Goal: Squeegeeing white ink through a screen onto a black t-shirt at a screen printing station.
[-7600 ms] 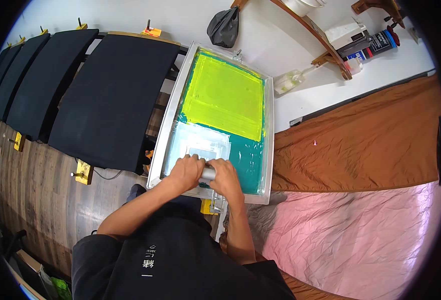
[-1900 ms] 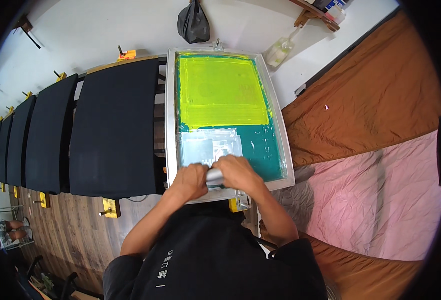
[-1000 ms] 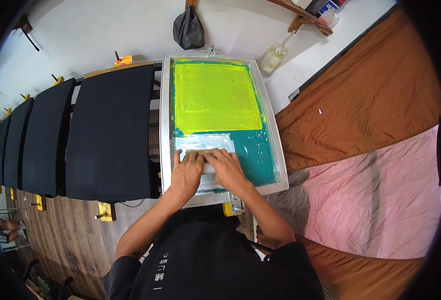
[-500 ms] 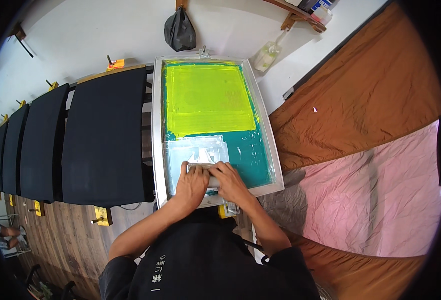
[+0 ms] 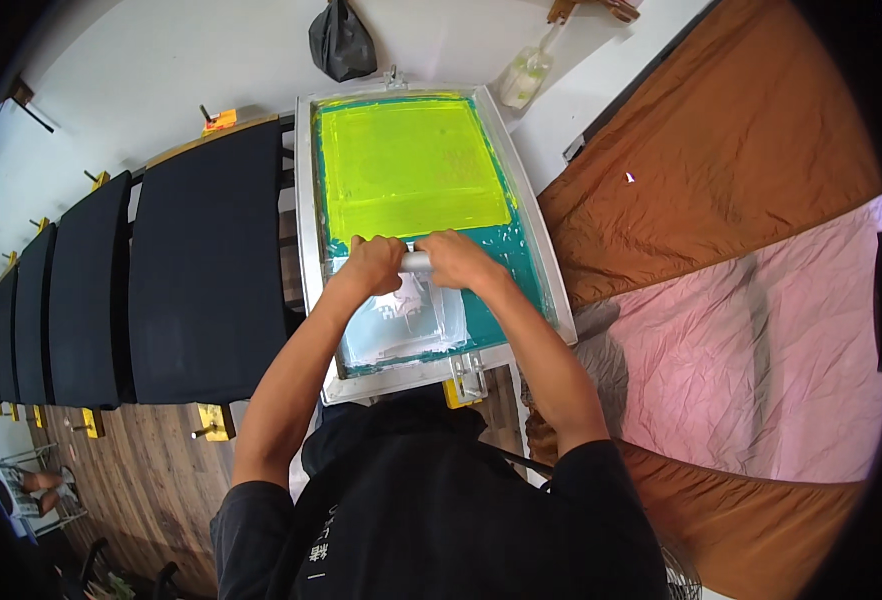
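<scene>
In the head view, our left hand [image 5: 371, 266] and right hand [image 5: 458, 260] are wrapped firmly around a grey bar [image 5: 416, 262], at the far edge of the white coating [image 5: 371, 335], inside the metal frame [image 5: 391, 382]. We judge the work partway: the coating is spread and a pale motif [image 5: 401, 300] shows, but the bar is not released. How many passes remain, we cannot tell.
</scene>
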`<move>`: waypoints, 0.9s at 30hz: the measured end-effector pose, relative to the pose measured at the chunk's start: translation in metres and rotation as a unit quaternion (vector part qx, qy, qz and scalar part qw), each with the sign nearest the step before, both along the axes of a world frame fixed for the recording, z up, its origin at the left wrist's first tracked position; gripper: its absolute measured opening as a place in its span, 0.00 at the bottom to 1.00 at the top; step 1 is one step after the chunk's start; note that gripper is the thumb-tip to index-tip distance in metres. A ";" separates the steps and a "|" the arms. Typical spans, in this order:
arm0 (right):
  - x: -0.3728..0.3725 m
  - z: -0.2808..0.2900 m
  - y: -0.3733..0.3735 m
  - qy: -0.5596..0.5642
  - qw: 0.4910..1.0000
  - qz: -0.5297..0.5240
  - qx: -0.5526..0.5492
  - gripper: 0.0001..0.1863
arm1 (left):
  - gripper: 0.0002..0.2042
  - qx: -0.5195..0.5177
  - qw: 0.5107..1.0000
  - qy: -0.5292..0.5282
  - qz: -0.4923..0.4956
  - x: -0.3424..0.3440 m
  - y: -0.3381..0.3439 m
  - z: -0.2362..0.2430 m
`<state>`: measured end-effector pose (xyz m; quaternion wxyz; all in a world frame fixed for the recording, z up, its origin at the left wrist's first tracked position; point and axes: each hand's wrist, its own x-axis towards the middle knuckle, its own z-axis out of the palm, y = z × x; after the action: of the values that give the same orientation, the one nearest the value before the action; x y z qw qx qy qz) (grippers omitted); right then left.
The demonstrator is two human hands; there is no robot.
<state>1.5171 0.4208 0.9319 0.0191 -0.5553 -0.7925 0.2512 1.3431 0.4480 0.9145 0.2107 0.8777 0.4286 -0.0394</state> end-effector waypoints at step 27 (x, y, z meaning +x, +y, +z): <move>-0.061 0.041 -0.042 0.031 0.999 -0.032 0.013 0.11 | 0.12 0.003 0.998 -0.061 -0.009 -0.064 -0.040 0.050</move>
<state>1.4564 0.3788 0.9733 0.0590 -0.5719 -0.7767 0.2573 1.2792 0.4076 0.9642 0.2331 0.8831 0.4070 0.0137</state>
